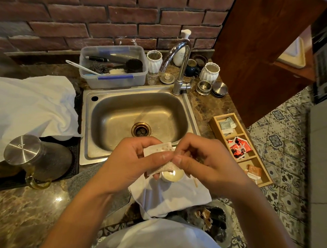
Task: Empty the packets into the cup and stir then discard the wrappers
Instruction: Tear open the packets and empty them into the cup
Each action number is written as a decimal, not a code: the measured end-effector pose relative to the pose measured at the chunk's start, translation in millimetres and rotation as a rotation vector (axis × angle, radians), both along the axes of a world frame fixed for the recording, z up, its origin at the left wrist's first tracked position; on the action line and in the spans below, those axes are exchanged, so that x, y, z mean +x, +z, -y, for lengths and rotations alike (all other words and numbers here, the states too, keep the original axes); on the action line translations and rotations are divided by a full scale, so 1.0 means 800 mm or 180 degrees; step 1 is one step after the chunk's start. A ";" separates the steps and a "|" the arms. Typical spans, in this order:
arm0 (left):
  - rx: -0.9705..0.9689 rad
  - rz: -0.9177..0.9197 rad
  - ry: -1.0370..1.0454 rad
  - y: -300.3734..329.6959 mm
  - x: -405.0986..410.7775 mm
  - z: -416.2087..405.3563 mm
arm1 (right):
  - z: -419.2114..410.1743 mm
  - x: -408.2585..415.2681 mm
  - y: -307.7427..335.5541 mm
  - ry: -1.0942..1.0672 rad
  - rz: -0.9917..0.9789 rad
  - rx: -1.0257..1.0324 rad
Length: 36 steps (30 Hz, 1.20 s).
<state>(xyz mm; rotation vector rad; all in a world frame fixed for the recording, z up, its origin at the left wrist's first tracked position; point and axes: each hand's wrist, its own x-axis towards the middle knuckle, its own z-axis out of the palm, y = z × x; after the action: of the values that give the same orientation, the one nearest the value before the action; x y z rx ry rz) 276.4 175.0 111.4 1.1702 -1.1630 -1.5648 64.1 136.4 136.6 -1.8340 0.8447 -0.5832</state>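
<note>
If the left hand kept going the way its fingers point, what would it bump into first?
The left hand points right, toward the right hand. Both pinch the same packet, thumbs nearly touching, so it would probably meet the right hand's fingertips first. The cup sits lower, likely missed.

Both forearms reach in from the near edge and converge. The left hand [135,160] and right hand [200,160] meet at thumb tips, fingers curled, jointly pinching something thin between them, palms facing inward.

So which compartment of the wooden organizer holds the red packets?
The middle compartment of the wooden organizer; the far one holds grey-green packets, the near one brown packets.
</note>
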 end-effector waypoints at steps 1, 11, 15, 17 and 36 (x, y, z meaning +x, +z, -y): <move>-0.0027 -0.0016 -0.0001 0.001 0.001 0.000 | 0.000 0.001 0.000 0.0012 0.0043 0.0010; 0.0179 -0.0562 0.0321 -0.001 -0.011 -0.003 | -0.006 0.006 -0.005 -0.0231 -0.0212 -0.1114; 0.0473 -0.1117 0.0541 0.002 -0.019 -0.004 | -0.014 0.013 -0.014 -0.0527 -0.0535 -0.2114; 0.0465 -0.1084 0.0531 0.001 -0.018 -0.005 | -0.016 0.014 -0.014 -0.0607 -0.0276 -0.1644; 0.0198 -0.0286 -0.0038 0.000 -0.002 -0.012 | -0.003 -0.008 -0.001 0.0010 -0.0096 0.0004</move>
<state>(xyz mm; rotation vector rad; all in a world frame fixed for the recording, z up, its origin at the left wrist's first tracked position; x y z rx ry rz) 274.6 184.3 111.6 1.1230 -1.0712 -1.6559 58.0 138.7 136.0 -1.8469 0.8621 -0.5542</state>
